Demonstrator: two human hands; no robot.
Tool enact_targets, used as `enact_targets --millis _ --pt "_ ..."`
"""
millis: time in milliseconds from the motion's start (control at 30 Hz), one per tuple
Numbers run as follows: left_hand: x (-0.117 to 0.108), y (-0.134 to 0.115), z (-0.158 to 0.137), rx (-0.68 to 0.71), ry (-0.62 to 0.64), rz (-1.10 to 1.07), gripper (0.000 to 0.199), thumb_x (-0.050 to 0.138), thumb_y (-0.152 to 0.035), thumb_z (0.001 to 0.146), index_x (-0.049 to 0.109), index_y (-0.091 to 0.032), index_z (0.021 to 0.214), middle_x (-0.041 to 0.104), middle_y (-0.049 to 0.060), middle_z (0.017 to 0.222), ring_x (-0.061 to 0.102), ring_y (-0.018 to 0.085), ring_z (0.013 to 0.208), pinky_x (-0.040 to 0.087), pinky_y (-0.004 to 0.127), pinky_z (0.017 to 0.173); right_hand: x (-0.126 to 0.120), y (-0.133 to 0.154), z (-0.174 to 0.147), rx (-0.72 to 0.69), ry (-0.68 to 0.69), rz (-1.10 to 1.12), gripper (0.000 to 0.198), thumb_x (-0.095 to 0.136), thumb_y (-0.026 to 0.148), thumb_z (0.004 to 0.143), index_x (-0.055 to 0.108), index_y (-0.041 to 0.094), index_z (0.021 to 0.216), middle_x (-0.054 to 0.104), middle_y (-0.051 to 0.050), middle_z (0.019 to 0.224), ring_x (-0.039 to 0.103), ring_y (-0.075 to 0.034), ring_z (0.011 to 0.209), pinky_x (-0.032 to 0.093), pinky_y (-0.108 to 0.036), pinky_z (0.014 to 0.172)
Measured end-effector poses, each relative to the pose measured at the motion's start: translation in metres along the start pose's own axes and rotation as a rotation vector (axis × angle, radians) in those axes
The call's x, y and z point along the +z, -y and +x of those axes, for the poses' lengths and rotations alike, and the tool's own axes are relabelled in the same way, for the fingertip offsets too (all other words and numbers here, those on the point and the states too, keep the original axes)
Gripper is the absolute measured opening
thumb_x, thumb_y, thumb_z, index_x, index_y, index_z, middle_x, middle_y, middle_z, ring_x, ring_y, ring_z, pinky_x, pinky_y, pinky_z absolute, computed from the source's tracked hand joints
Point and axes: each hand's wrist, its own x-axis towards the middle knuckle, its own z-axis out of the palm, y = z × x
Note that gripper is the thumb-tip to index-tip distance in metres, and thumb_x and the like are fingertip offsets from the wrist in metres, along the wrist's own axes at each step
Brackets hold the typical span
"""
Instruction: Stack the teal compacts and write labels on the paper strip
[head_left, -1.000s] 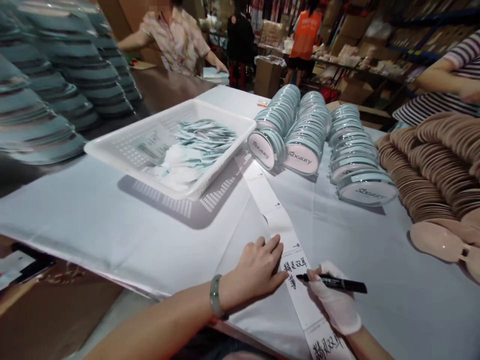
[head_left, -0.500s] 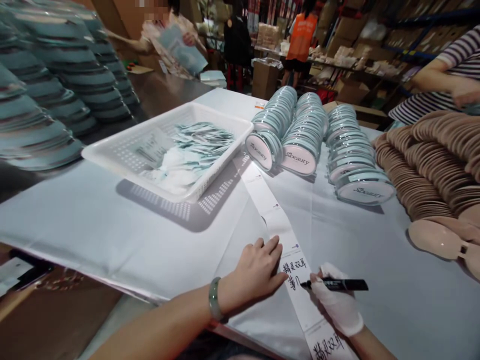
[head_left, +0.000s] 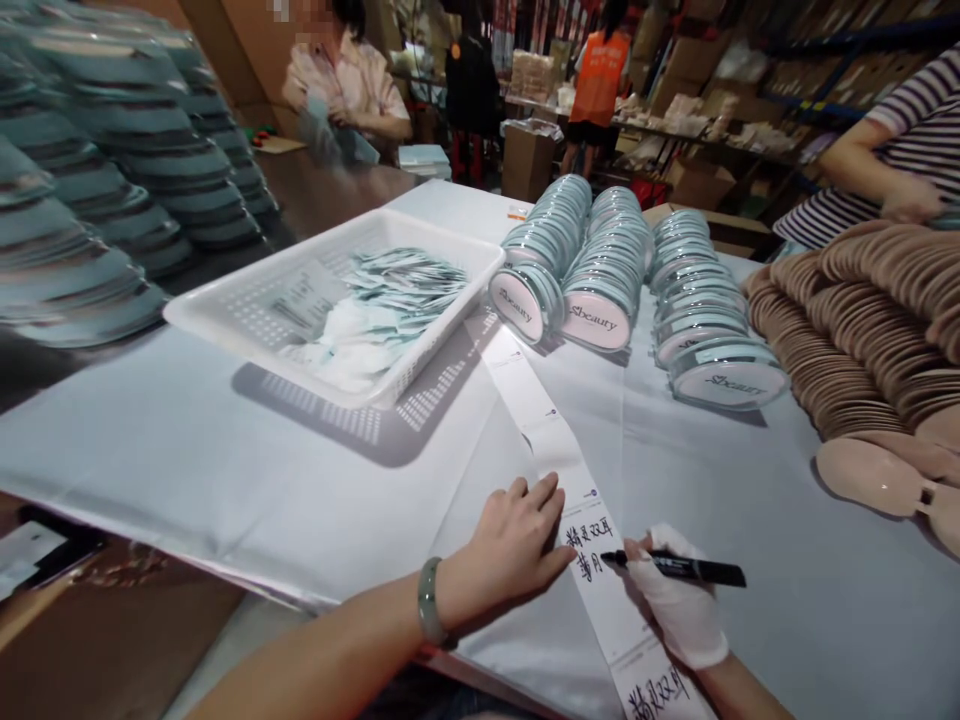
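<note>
A long strip of white labels (head_left: 521, 390) runs across the white-covered table, with black handwritten characters on its nearer sections. My left hand (head_left: 517, 535), bare with a green bangle at the wrist, lies flat with fingers spread, its fingertips on the strip's left edge. In my right hand (head_left: 675, 590), which wears a white glove with some fingertips uncovered, is a black marker pen (head_left: 694, 568). The pen's tip is at the second written line, close to the paper. Part of the strip's near end passes below the right wrist.
A white plastic basket (head_left: 225, 330) holds many small pale-blue packets. Clear-wrapped oval packs (head_left: 596, 320) stand in rows behind the strip. Pinkish bra-cup shapes (head_left: 862, 475) are stacked at right, teal stacks (head_left: 135, 150) at left. Several people are around the room.
The marker has added strokes to the second line's last character, and its back end has dipped slightly. My left hand stays put. The co-worker at far left has lowered a pale-blue sheet.
</note>
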Motion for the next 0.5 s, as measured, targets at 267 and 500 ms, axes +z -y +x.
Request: enact_targets --millis 267,500 --pt "-0.001 -0.002 -0.002 -0.001 -0.002 -0.005 0.05 0.056 -0.055 0.091 0.056 -0.02 0.127 0.051 0.008 0.15 0.061 0.032 0.107 0.058 0.045 0.079 0.003 -0.011 -0.002 -0.003 0.011 -0.006 0.051 0.066 0.067 0.08 0.05 0.023 0.059 0.057 0.0 0.054 0.055 -0.016 0.051 0.048 -0.027 0.056" --pt "-0.003 0.0 0.0 -0.001 -0.036 -0.051 0.054 0.059 -0.057 0.09 0.057 -0.018 0.127 0.055 0.012 0.145 0.062 0.033 0.107 0.058 0.048 0.08 0.004 0.01 0.004 -0.043 0.03 -0.059 0.048 0.06 0.063 0.089 0.059 0.02 0.069 0.064 -0.002 0.069 0.06 -0.015 0.063 0.052 -0.027 0.06"
